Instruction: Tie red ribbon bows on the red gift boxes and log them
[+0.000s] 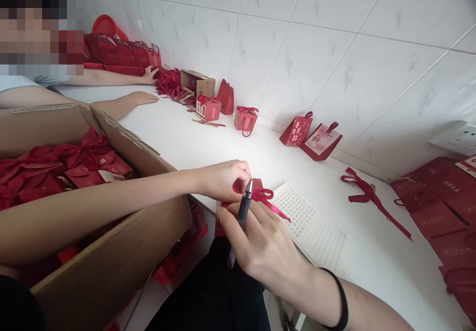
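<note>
A small red gift box (220, 228) stands at the table's front edge, partly hidden by my hands. A red ribbon (265, 193) is tied in a bow on its top. My left hand (225, 179) is closed at the bow, its fingertips pinching the ribbon. Over the box's near side, my right hand (266, 239) holds a black pen (244, 207) between thumb and fingers, tip pointing up. Its other fingers bend toward the ribbon and are partly hidden. An open notebook (297, 212) with handwritten rows lies just right of the box.
On my left, a cardboard box (122, 261) holds several red gift boxes. Small red boxes (245, 119) and a loose ribbon (368, 194) lie along the wall side. Red boxes (433, 207) are stacked at right. Another person's hands (143, 98) rest on the table at far left.
</note>
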`<action>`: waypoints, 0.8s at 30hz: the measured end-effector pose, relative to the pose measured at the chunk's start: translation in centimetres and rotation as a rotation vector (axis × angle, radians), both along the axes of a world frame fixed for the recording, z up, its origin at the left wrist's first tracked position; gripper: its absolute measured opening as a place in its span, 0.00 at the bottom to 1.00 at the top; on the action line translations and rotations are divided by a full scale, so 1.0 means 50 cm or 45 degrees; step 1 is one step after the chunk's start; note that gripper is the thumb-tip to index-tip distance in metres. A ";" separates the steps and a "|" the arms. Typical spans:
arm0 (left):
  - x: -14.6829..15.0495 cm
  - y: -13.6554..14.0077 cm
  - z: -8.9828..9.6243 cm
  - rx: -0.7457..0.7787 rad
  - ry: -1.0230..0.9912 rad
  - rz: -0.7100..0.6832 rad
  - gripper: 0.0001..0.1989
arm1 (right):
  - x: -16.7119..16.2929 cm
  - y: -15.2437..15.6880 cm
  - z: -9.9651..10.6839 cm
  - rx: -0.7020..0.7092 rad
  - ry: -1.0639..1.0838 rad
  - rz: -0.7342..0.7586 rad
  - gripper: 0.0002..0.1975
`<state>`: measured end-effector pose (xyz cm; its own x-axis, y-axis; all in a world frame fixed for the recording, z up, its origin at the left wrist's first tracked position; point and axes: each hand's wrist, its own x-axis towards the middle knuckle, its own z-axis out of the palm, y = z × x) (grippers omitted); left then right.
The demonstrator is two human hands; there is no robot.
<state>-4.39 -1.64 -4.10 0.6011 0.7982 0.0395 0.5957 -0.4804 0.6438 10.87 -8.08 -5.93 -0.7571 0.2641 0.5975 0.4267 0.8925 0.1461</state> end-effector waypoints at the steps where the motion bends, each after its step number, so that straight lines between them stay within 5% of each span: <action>1: 0.000 0.000 -0.001 0.003 0.001 0.005 0.07 | -0.001 0.002 -0.005 0.000 0.008 0.012 0.15; 8: -0.004 0.005 -0.021 0.097 0.003 0.003 0.05 | -0.007 0.005 -0.025 0.123 0.147 0.201 0.14; 24: -0.004 0.004 -0.020 0.107 -0.028 0.002 0.05 | -0.003 0.030 -0.036 0.002 0.278 0.414 0.12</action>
<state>-4.58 -1.43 -5.12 0.5982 0.7924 0.1195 0.5828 -0.5325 0.6139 10.74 -6.57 -7.71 -0.6560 0.0301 0.7541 0.1429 0.9861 0.0849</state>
